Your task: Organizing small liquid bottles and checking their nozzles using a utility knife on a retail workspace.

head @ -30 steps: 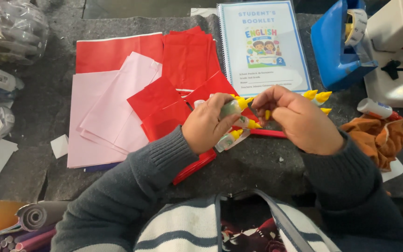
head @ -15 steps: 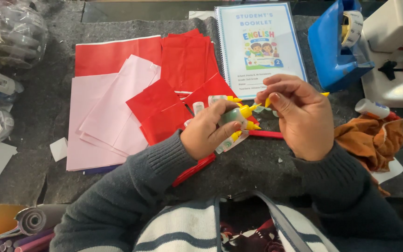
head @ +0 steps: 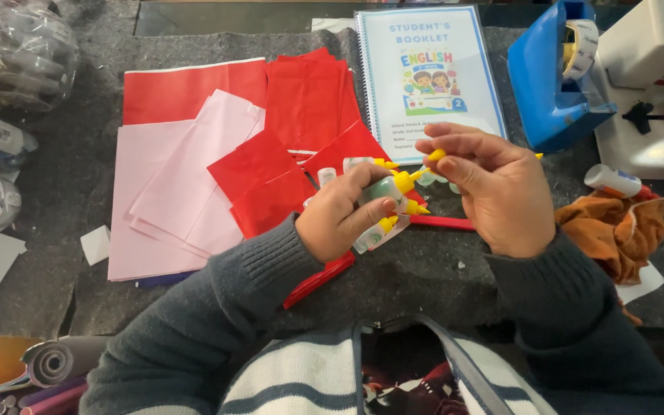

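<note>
At the centre of the frame the left hand (head: pixel 343 219) clutches several small yellow-tipped bottles (head: pixel 384 201), while the right hand (head: pixel 493 192) pinches a yellow cap (head: pixel 436 155) just beside one nozzle. With so many held at once, one could likely slip and leak onto the red paper sheets (head: pixel 270 180) below.

Grey felt table (head: pixel 63 192) bears paper sheets (head: pixel 194 177), booklet (head: pixel 428 77).

small bottles (head: pixel 382 201) half hidden in left hand (head: pixel 340 219), plastic bags (head: pixel 9 54) cut off at left edge, white machine (head: pixel 655 69) cut off right
</note>
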